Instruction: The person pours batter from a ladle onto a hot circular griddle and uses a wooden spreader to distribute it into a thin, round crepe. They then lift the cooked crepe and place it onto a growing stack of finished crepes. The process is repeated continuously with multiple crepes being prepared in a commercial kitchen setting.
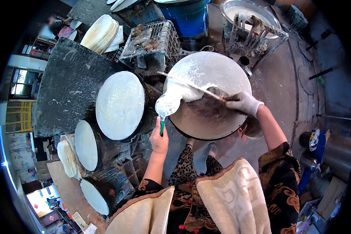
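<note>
In front of me is a large round griddle (208, 121), its far part coated with a thin white layer of batter (222, 70) and its near part dark and bare. My left hand (158, 138), bare, grips the green handle of a batter-covered ladle (168, 104) at the griddle's left edge. Thick wet batter runs from the ladle onto the surface. Wearing a white glove, my right hand (242, 104) is closed around one end of a long thin stick-like spreader (199, 88). The spreader slants across the batter, its far end reaching past the griddle's left rim.
Left of me stand more round griddles (121, 105) with pale sheets on them. Stacked thin flatbreads (100, 34) lie on a dark table (68, 89). Beyond are a plastic crate (148, 46), a blue barrel (186, 19) and a metal basin of batter (238, 11) behind a crusted frame (255, 45).
</note>
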Demonstrator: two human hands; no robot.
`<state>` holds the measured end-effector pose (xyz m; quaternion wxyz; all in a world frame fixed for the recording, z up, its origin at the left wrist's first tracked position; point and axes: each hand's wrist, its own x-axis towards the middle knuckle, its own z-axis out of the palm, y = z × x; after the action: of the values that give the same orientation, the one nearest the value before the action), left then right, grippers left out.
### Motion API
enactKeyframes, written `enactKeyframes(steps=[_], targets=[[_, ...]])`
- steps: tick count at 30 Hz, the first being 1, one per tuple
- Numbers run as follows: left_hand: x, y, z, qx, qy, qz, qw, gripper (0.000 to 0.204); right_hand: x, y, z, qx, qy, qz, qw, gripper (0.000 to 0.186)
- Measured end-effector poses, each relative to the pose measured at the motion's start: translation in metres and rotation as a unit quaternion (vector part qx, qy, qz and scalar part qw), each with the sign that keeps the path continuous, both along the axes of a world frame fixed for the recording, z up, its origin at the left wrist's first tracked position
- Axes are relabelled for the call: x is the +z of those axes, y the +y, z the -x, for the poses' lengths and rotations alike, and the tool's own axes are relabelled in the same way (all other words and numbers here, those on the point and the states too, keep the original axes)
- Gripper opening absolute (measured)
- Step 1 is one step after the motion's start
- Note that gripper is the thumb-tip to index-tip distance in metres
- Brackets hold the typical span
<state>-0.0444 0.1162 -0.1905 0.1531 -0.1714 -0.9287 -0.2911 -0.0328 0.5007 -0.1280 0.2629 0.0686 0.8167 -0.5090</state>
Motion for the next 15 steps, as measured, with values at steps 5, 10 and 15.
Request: enactKeyframes(steps=[5,10,15], targets=[[-0.004,-0.011,-0.03,0.03,-0.035,0.009,0.999,0.047,0.012,0.012,-0.018,-0.017,-0.073,0.061,0.995,0.041],[-0.002,-0.014,-0.053,0.004,-0.018,0.003,1.0,0.049,0.001,0.042,0.043,-0.078,0.002,0.046,0.996,0.046],[0.008,-0.014,-0.074,-0.048,-0.053,0.026,0.997,0.052,0.007,0.012,0.034,0.09,-0.077,-0.003,0.993,0.046]])
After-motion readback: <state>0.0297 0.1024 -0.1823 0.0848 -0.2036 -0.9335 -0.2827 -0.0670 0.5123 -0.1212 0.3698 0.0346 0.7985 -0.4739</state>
